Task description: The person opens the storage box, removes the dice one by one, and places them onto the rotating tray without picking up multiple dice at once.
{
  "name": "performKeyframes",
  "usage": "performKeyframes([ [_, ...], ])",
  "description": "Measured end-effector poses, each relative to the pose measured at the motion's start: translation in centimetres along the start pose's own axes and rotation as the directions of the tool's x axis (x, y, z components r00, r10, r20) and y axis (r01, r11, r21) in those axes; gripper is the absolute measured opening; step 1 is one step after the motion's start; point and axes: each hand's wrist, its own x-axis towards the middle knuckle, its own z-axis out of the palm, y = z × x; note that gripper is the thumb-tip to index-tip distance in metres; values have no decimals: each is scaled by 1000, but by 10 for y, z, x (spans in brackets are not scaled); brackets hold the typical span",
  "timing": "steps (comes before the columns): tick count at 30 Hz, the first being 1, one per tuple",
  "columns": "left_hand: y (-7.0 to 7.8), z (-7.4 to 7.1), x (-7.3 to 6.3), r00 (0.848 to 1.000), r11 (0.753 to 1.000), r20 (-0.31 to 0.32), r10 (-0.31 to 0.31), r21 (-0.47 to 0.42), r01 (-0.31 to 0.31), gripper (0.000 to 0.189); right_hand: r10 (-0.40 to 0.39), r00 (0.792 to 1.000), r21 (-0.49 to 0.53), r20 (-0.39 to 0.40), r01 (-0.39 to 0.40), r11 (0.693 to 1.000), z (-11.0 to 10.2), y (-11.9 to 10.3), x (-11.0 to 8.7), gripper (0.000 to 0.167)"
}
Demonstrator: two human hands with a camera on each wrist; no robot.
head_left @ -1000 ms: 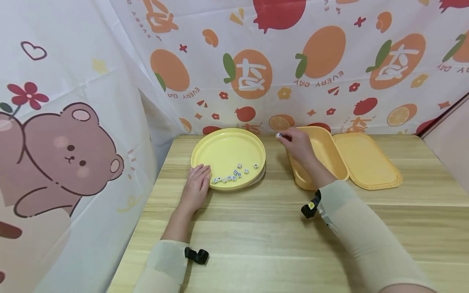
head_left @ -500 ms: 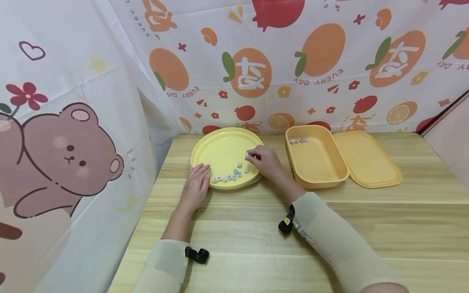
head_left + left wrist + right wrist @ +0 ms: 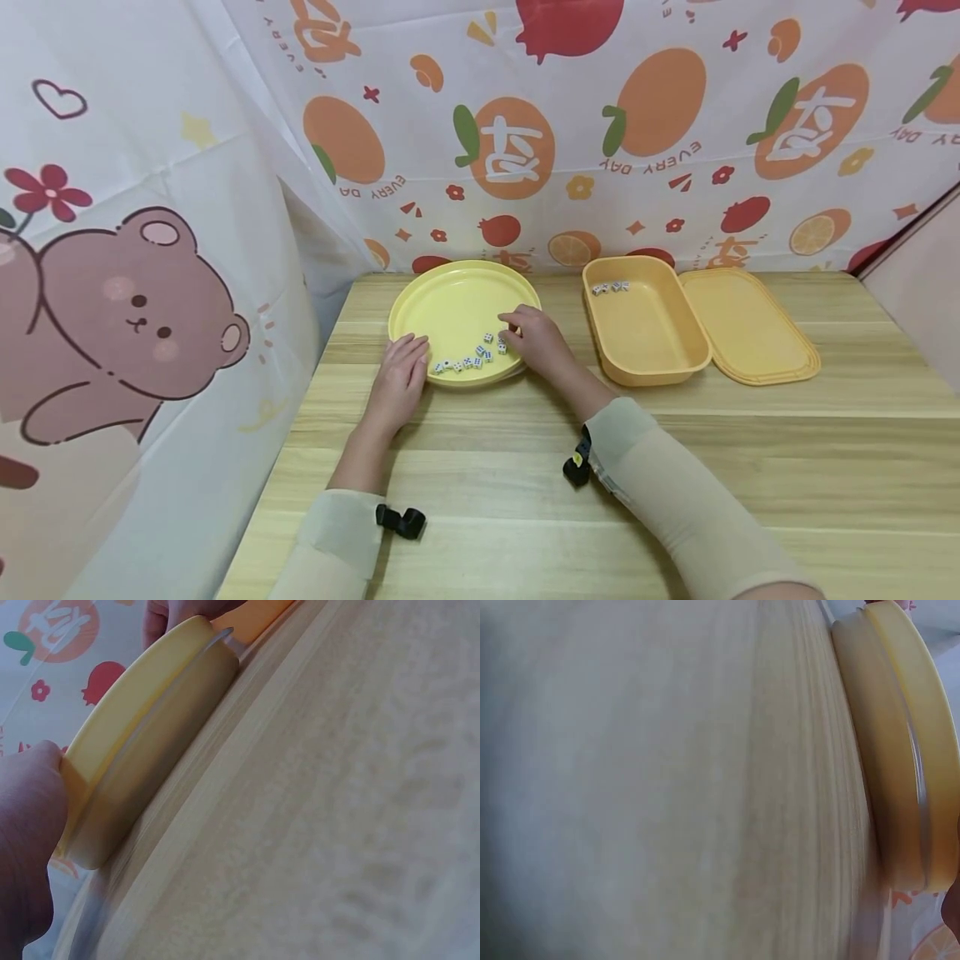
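My left hand (image 3: 399, 385) rests on the near-left rim of a round yellow tray (image 3: 450, 304), fingers over the edge. Small white dice with blue and dark pips (image 3: 468, 363) lie along the tray's near side. My right hand (image 3: 538, 340) is over the tray's right side, thumb and forefinger curled. A die (image 3: 501, 338) shows at its thumb tip, just above another die, partly covered by the fingers. In the left wrist view, the left thumb lies on the rim of the tray (image 3: 135, 712). The right wrist view shows mostly tabletop and the tray's side (image 3: 900, 750).
Right of the tray stands an orange-yellow rectangular box (image 3: 651, 367) with several dice (image 3: 611, 287) at its far-left end. Its flat lid (image 3: 757, 333) lies to the right. A printed fabric curtain (image 3: 585, 125) hangs behind the wooden table (image 3: 517, 500).
My right hand has moved left from the box to the tray, picked up the rightmost die there, then lowered it towards another die. The left hand stays on the rim.
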Motion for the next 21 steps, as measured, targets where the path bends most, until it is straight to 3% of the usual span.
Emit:
performKeyframes([
  [12,-1,0,1,1000,1000,3,-1,-1,1,37,17,998,-28,54,-16,999,-7,-2,3,28],
  [17,-2,0,2,1000,1000,6,-1,2,1,36,15,998,-49,62,-12,999,-26,1,9,31],
  [21,-3,1,2,1000,1000,7,-3,-3,3,36,13,1000,-47,3,-13,999,-49,11,18,30],
])
